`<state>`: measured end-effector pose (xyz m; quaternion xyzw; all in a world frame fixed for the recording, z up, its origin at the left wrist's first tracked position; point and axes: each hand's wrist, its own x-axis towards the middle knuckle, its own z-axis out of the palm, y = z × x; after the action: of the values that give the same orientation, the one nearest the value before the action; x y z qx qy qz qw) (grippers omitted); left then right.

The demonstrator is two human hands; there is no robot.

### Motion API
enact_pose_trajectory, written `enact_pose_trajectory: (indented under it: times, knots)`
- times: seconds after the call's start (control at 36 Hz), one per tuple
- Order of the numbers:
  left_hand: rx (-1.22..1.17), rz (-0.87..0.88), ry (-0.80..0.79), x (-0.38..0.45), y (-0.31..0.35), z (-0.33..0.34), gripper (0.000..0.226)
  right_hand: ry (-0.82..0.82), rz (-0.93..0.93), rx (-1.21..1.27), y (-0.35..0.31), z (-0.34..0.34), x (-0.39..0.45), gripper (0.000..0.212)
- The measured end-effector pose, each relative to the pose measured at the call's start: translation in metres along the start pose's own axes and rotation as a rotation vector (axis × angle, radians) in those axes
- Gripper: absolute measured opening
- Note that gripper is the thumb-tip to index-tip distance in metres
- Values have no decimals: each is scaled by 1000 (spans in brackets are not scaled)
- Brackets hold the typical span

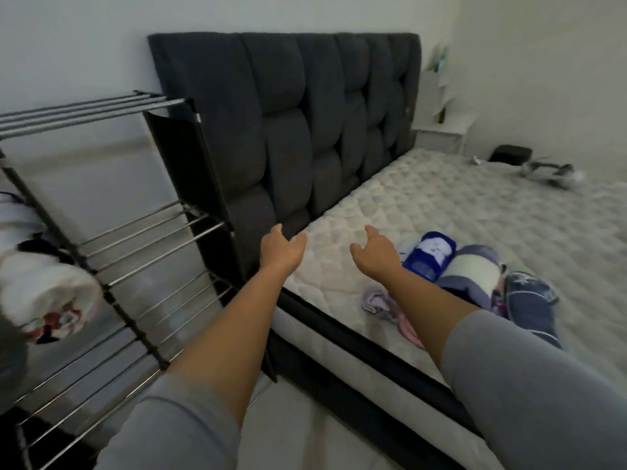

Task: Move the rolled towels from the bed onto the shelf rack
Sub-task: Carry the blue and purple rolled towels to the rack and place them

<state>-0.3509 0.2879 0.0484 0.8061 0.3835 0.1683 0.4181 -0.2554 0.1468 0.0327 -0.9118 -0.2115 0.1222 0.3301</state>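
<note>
1. From the head view, both arms reached out over the corner of the bed (441,212), sleeves pushed up the forearms. The left hand (281,249) hung above the mattress edge by the dark headboard (288,130), its fingers spread loosely and holding nothing. The right hand (376,254) hovered just beside the towels, fingers curled apart, also empty.

2. I judged the job partly done. One white rolled towel with a red-and-black print (47,300) already lay on the shelf rack (152,232) at the far left, with what looked like more white cloth above it, too blurred to be sure. The rack's nearer rails showed bare.

3. Several rolls were left on the bed, clustered near its edge under the right forearm: a blue roll with a white patch (429,256), a purple roll with a cream band (471,273) touching it, a dark navy patterned roll (532,300) just beside that, and a small pale pink and lilac roll (383,301) nearest the mattress edge.

4. The rolls looked soft and fairly tight, lying on their sides; the blue one seemed the nearest to the right hand, though neither hand touched any of them.

5. Some dark and grey things lay well apart at the far corner of the bed, too blurred to name.
</note>
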Motion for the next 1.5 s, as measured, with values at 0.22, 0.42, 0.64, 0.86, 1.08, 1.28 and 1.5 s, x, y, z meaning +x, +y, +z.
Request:
enact_pose_trajectory:
  times: [0.22,0.42,0.64,0.86,1.08,1.28,1.5]
  knots:
    - [53,106,-284,21,47,91,68,70,257,32,76,-47,22,69]
    - [114,207,-455,59,85,154,64,204,471,7,124,-74,51,66]
    - [206,250,-619,97,95,215,67,288,656,25,155,-72,68,68]
    - [314,214,-803,104,76,275,74,345,743,164,192,-66,73,76]
    - [396,92,-870,116,72,334,87,295,829,270,239,-71,104,85]
    - [443,-93,-826,130,72,376,104,273,838,543,281,-71,151,121]
    - [362,-210,-781,144,66,401,122,198,960,591,318,-63,182,136]
